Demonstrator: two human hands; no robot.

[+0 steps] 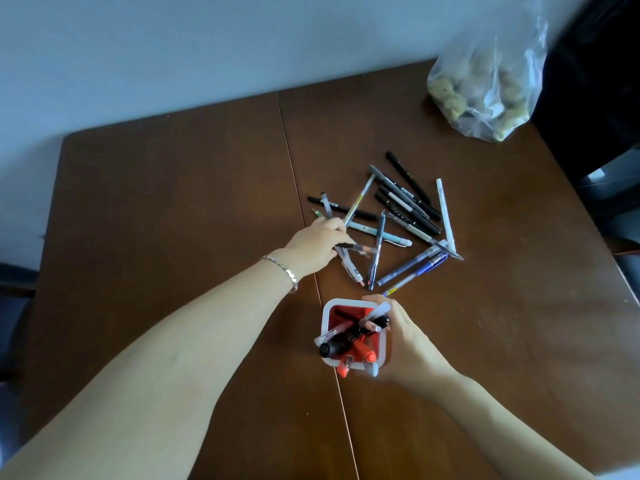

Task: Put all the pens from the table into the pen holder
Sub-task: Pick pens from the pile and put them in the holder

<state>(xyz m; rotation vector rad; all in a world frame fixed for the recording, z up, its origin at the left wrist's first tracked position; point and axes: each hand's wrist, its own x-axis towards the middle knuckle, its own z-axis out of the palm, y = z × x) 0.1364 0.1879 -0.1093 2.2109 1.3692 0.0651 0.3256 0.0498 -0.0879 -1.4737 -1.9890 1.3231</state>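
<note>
A square white pen holder (326,315) with a red inside stands near the table's front middle, with several pens and markers sticking out of it. My right hand (403,336) is wrapped around its right side. A heap of pens (405,216), black, grey, blue and white, lies scattered behind the holder. My left hand (313,247) reaches into the heap's left edge, fingers closed on a few pens (353,206) that stick out past them.
The brown wooden table (173,188) has a seam running front to back. A clear plastic bag (485,84) with round brownish lumps sits at the far right corner. A dark chair (609,188) stands to the right, a pale wall behind.
</note>
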